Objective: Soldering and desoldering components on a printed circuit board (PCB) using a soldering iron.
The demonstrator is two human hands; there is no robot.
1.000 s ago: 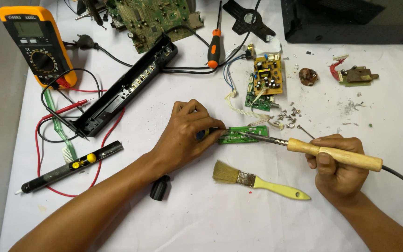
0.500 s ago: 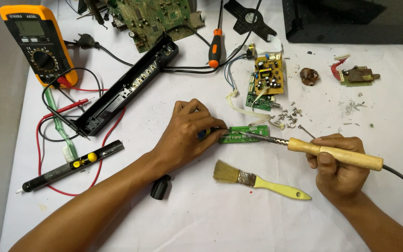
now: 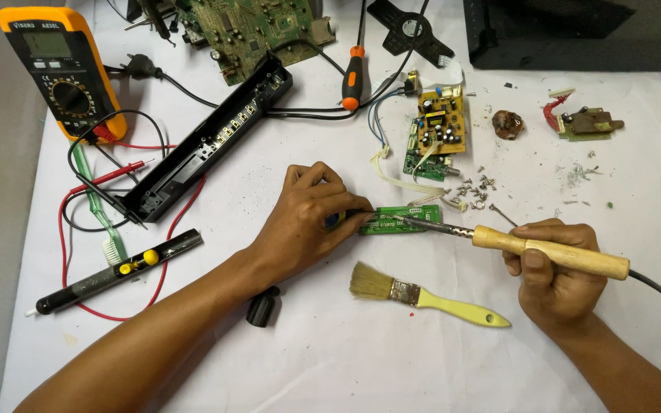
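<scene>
The left hand (image 3: 307, 222) lay on the counter (image 3: 330, 359) with its fingers curled in, pinching the left end of a small green board (image 3: 407, 220) and holding it flat. The board sat in the middle of the white counter, just above a brush (image 3: 422, 294) with a yellow handle.

The right hand (image 3: 556, 275) was closed tight around the wooden handle of a soldering iron (image 3: 545, 252). The metal tip of the iron pointed left and touched the top of the green board. A dark cord ran from the back of the iron off to the right.

A little pile of screws (image 3: 474, 190) lay just past the board. A yellow board (image 3: 441, 122) sat farther up. A long black case (image 3: 208, 141) lay tilted to the left of the hands, with red and black wires curling around it. An orange meter (image 3: 59, 69) stood in the far left corner. A black pump tool (image 3: 116, 271) lay near the left arm, and a small black knob (image 3: 263, 307) sat just beside that arm.
</scene>
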